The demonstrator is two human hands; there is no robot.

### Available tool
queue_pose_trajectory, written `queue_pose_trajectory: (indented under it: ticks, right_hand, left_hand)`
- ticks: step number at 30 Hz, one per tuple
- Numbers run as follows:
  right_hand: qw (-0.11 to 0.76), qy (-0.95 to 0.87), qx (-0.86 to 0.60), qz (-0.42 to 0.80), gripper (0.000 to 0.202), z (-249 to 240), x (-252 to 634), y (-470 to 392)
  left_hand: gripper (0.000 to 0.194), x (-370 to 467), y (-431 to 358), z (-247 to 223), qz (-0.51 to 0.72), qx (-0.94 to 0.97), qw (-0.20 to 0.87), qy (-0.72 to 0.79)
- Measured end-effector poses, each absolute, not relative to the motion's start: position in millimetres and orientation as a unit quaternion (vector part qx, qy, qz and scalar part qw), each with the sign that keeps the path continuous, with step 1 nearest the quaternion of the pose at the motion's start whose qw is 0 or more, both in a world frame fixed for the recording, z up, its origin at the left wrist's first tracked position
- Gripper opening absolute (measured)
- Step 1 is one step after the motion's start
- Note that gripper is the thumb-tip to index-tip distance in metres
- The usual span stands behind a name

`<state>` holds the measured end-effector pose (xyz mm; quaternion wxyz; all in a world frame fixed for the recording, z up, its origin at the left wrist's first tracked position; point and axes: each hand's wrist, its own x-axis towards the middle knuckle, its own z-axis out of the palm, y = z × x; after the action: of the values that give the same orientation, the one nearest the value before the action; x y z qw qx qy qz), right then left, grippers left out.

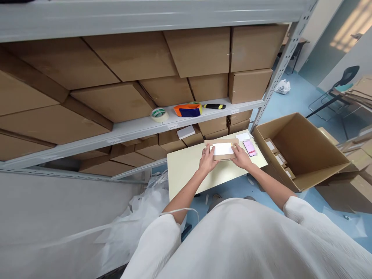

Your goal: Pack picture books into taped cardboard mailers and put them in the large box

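A small cardboard box [223,157] with a white label [223,149] on its upper face is held over the pale yellow tabletop [186,170]. My left hand [207,159] grips its left end, and my right hand [241,155] grips its right end, with fingers on the top and edges. Just right of my right hand a phone [249,148] with a pink screen lies on the tabletop, beside a white paper [243,136].
An open carton [305,151] holding several small labelled boxes stands right of the table. Cardboard boxes fill the shelves ahead. Tape [159,114], an orange and blue dispenser [188,110] and a cutter [214,106] lie on the shelf edge. White wrapping [145,205] is heaped at left.
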<state>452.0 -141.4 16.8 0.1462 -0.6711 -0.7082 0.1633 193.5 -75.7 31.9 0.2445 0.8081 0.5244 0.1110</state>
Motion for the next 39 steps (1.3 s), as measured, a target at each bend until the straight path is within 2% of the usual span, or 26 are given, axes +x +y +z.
queue_pose_trajectory:
  ticks: [7, 12, 17, 23, 31, 39]
  right_hand:
    - [0.195, -0.689, -0.687, 0.121, 0.073, 39.8, 543.9, -182.0]
    - [0.229, -0.652, -0.718, 0.083, 0.076, 62.2, 625.8, -223.8]
    - [0.259, -0.577, -0.774, 0.033, 0.078, 71.3, 700.1, -273.5]
    - [0.248, -0.472, -0.846, 0.033, 0.104, 73.1, 761.8, -317.8]
    - [0.156, -0.386, -0.904, 0.097, 0.140, 62.2, 823.4, -330.2]
    - [0.074, -0.345, -0.926, 0.138, 0.148, 26.7, 851.2, -316.0]
  left_hand:
    - [0.096, 289.8, -95.7, 51.9, 0.133, 0.831, 0.235, 0.487]
    - [0.096, 379.6, -106.2, 71.5, 0.159, 0.865, 0.225, 0.419]
    - [0.079, 476.8, -111.6, 88.7, 0.183, 0.904, 0.226, 0.314]
    - [0.076, 576.2, -118.8, 96.8, 0.149, 0.932, 0.242, 0.225]
    - [0.082, 662.3, -97.4, 63.5, 0.075, 0.944, 0.294, 0.128]
    - [0.078, 716.5, -56.0, 4.0, 0.024, 0.935, 0.351, 0.036]
